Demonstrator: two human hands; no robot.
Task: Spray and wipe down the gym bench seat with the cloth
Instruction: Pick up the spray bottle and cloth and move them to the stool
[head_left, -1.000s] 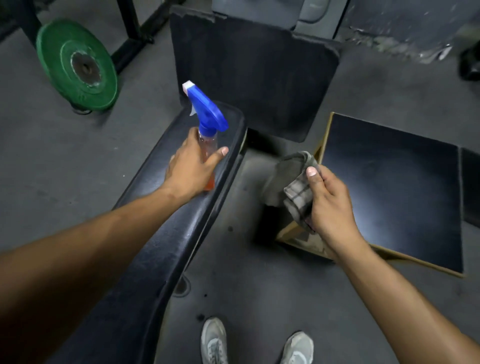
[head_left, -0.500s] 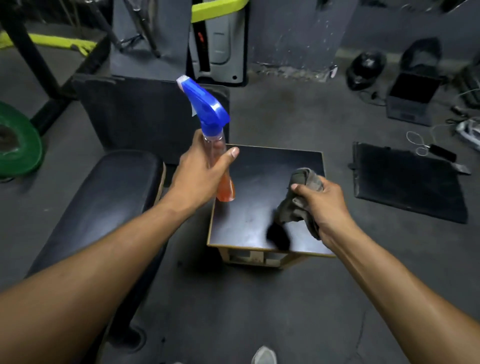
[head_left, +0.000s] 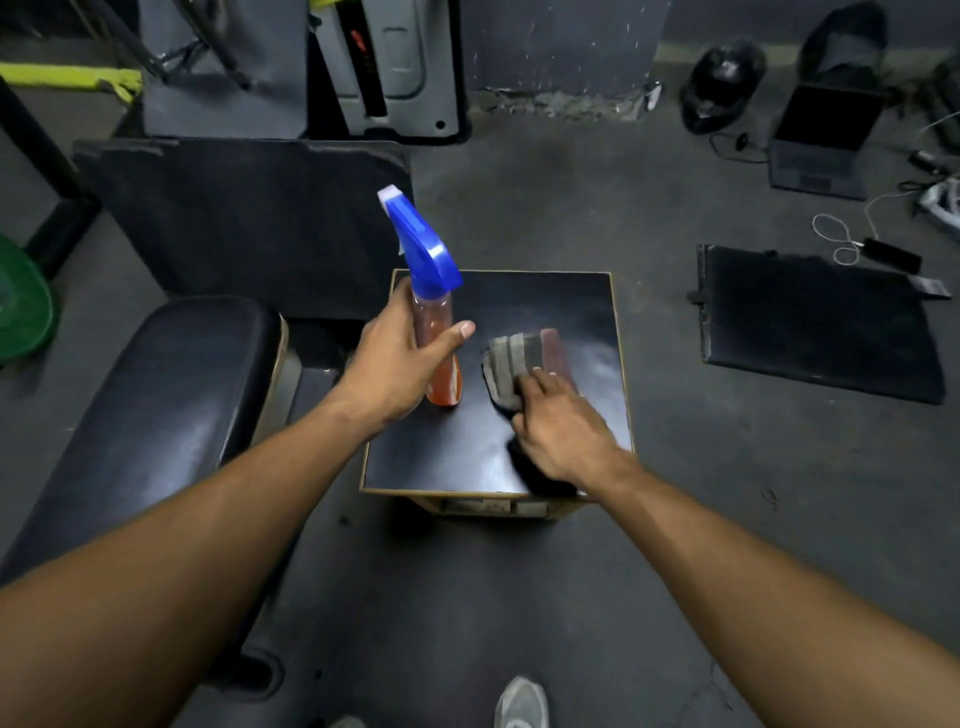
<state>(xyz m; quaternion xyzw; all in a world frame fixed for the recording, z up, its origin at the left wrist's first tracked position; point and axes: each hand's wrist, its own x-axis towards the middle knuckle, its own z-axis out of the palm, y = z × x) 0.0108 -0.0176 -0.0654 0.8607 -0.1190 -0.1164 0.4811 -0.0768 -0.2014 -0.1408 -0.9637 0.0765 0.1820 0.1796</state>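
While left hand grips bottle, cloth seemingly lies under right hand.

A rough gym room. A padded bench sits lower left. A green weight plate shows at the left edge.

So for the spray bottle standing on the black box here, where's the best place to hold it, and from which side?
Around the clear neck just under the blue trigger head, coming from the left. The spray bottle stands upright on the box, narrow there, and the left hand already wraps that part, thumb in front. The cloth under the right hand crowds the right side.
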